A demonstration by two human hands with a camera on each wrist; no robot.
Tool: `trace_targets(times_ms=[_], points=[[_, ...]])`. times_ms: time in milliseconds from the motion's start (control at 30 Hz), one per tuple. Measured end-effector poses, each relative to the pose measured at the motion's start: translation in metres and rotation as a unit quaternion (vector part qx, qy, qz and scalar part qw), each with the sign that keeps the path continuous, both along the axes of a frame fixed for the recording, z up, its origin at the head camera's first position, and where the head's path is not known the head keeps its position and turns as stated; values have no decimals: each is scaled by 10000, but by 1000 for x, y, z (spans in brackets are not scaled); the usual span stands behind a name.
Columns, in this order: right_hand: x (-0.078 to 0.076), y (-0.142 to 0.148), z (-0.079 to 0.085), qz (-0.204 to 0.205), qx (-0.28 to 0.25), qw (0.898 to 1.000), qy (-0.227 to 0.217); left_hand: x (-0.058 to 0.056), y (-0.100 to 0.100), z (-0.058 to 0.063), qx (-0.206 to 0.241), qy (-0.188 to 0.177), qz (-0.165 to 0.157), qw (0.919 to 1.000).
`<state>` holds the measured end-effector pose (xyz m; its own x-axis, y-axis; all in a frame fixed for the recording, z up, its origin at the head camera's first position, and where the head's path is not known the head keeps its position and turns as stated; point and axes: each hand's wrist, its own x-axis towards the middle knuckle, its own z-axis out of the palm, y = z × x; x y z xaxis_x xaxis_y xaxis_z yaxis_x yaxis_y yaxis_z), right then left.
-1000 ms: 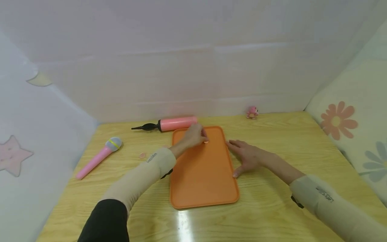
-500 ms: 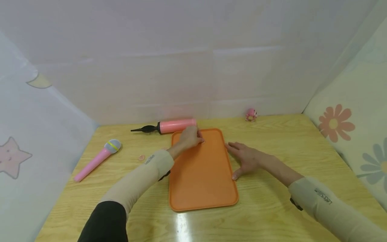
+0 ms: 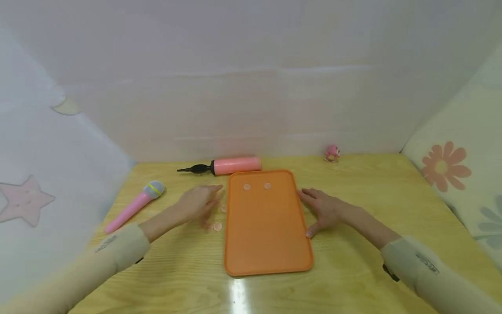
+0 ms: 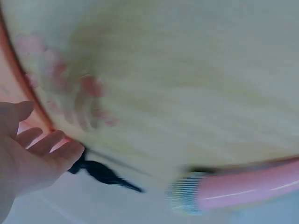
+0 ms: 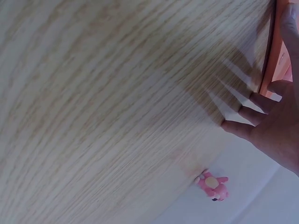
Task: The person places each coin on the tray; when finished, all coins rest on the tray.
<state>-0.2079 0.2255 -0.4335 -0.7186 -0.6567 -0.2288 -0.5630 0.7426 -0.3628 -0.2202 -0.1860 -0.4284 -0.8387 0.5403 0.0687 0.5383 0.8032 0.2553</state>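
An orange tray (image 3: 265,231) lies on the table, with two small coin-like pinkish discs (image 3: 246,187) near its far end. My left hand (image 3: 198,203) is over the table just left of the tray, fingers loosely spread and nothing held. Several more discs (image 3: 217,226) lie under and beside its fingers; in the left wrist view these discs (image 4: 30,44) look blurred past the left hand (image 4: 32,158). At the tray's right edge, my right hand (image 3: 323,209) rests with fingertips and thumb against the rim; the right wrist view shows the hand's (image 5: 275,121) fingers spread.
Behind the tray lies a pink hand pump (image 3: 237,165) with a black nozzle. A pink toy microphone (image 3: 133,207) lies at the left of the wooden table (image 3: 353,261). Near the back wall stands a small pink figurine (image 3: 332,153).
My left hand has let go of a disc on the tray and moved left, off the tray, to the discs on the table. The right hand stays at the tray's edge.
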Motion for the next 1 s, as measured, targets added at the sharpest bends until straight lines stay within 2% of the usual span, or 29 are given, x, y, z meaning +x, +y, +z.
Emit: trace_targets(times_ms=[67, 167, 233, 300, 400, 500, 600, 700, 800, 1000], points=[[3, 3, -2, -53, -9, 10000, -27, 21, -23, -7, -143, 69, 9, 9999], [6, 7, -4, -77, -9, 10000, -37, 50, -44, -16, -277, 32, 245, 9993], [7, 8, -4, -103, -19, 9999, -16, 62, -50, -22, -352, 229, 302, 9987], [7, 9, -4, -133, -34, 9999, 21, 67, -51, -25, -346, 414, 258, 9982], [7, 10, -3, -161, -67, 9998, 54, 63, -51, -28, -213, 706, 156, 9972], [6, 9, -4, -95, -144, 9998, 44, 53, -54, -28, 59, 723, 278, 9970], [5, 7, -5, -44, -184, 9998, 26, 43, -59, -25, 282, 444, 552, 9971], [6, 6, -5, -81, -177, 9998, -5, 36, -63, -21, 305, 118, 757, 9966], [6, 5, -4, -114, -166, 9998, -11, 31, -62, -17, 303, -113, 814, 9962], [5, 6, -2, -77, -157, 9998, 85, 22, -58, -11, 434, -272, 811, 9954]])
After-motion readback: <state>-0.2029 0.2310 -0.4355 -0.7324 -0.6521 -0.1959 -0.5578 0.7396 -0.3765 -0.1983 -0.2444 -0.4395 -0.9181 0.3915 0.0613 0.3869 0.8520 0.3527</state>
